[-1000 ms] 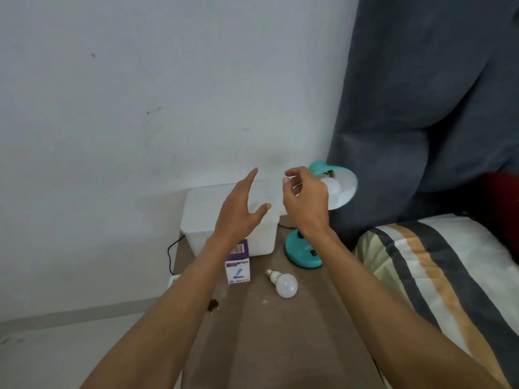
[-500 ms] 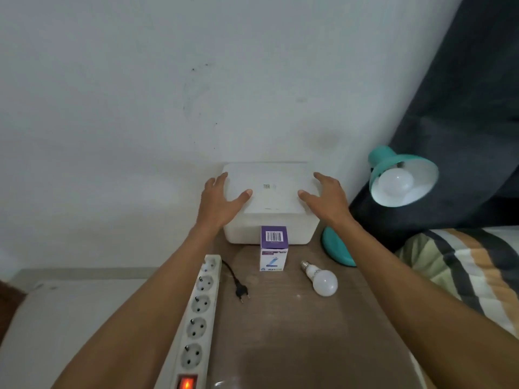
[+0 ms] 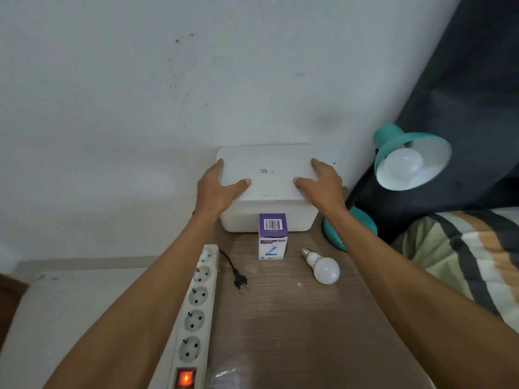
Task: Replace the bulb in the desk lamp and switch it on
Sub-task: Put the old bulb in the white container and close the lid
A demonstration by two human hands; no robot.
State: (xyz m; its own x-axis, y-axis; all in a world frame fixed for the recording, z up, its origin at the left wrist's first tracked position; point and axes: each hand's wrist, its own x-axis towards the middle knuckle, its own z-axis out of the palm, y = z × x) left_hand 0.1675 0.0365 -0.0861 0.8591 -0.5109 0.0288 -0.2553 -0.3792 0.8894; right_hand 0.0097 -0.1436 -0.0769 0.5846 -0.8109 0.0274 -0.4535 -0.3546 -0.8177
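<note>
A teal desk lamp (image 3: 393, 140) stands at the table's right rear, unlit, with a white bulb (image 3: 403, 164) in its shade; its round base (image 3: 363, 224) is partly hidden by my right forearm. A second white bulb (image 3: 325, 269) lies loose on the wooden table (image 3: 295, 332). The lamp's black plug (image 3: 241, 282) lies unplugged beside a white power strip (image 3: 196, 304) whose red switch glows. My left hand (image 3: 216, 189) and my right hand (image 3: 323, 183) grip the two sides of a white box (image 3: 266, 169) against the wall, thumbs on its lid.
A purple and white bulb carton (image 3: 273, 237) stands in front of the white box. Striped bedding (image 3: 463, 254) lies to the right, under a dark curtain (image 3: 463, 80). A white wall rises behind the table.
My right hand has left the bulb in the lamp and my left hand has come down; both now hold the white box. The view has swung left and down.
</note>
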